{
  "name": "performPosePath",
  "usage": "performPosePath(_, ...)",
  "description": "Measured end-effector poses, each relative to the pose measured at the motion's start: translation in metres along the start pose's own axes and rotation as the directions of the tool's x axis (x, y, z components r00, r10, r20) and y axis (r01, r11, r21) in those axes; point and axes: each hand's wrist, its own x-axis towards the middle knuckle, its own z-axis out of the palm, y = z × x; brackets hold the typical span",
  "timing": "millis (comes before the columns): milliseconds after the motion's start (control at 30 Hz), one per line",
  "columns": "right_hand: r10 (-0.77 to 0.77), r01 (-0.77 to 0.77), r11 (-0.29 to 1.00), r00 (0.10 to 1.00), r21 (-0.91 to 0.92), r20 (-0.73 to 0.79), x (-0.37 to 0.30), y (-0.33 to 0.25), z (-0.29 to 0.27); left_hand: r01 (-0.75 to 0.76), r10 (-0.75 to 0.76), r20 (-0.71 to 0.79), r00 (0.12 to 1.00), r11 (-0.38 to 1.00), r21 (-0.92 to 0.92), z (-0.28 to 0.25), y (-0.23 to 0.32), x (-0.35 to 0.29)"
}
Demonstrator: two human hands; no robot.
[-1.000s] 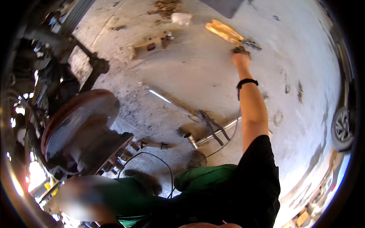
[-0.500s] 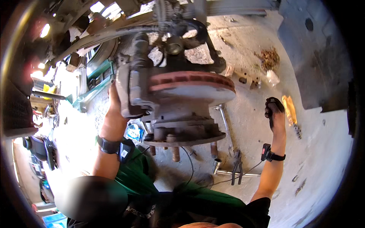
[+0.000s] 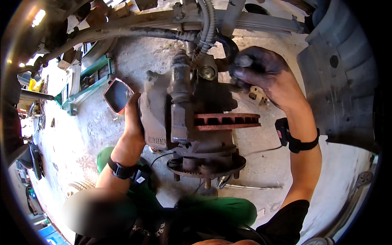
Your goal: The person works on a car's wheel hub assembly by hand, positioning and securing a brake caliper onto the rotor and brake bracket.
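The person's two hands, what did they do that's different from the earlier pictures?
The right hand moved up and left, from beside the crinkly orange packet on the floor to near the dark metal suspension parts beyond the rusty red ribbed disc. I can't tell whether it holds anything.

Since the middle picture, the left hand has stayed against the bulky grey metal brake caliper.

On the concrete floor (image 3: 265, 165), toward its left side, stands a green metal frame (image 3: 90, 93) — beside it, nearer the middle, a dark open container (image 3: 118, 96) with a reddish rim. Something yellow (image 3: 36, 85) shows farther left, a blue box (image 3: 53, 237) at the near left corner. A silver bar (image 3: 253, 187) lies toward the near side — a wheel (image 3: 364, 178) shows at the right edge.
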Motion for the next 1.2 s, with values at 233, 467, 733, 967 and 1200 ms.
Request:
performPosePath(233,-0.218,0.293,0.882,0.948,-0.368,0.233,0.031,0.024,0.028,0.006,-0.006,-0.013,1.000,1.000,-0.023,0.019,0.003,-0.002)
performPosePath(467,-0.366,0.426,0.829,0.903,-0.363,0.224,0.035,0.014,0.038,0.011,0.009,-0.219,0.976,0.996,0.087,0.003,0.000,-0.001)
performPosePath(733,-0.503,0.543,0.683,0.835,-0.488,0.225,0.034,0.017,0.044,0.089,-0.084,-0.257,0.963,0.996,0.007,-0.003,0.000,0.002)
performPosePath(967,-0.351,0.404,0.575,0.907,-0.712,0.232,0.029,0.010,0.049,0.060,-0.027,-0.332,0.943,0.994,0.089,-0.013,-0.002,0.001)
performPosePath(1200,-0.172,0.312,0.843,0.928,-0.438,0.330,0.033,-0.002,0.043,-0.001,0.029,-0.337,0.941,0.997,0.083,0.003,-0.003,0.001)
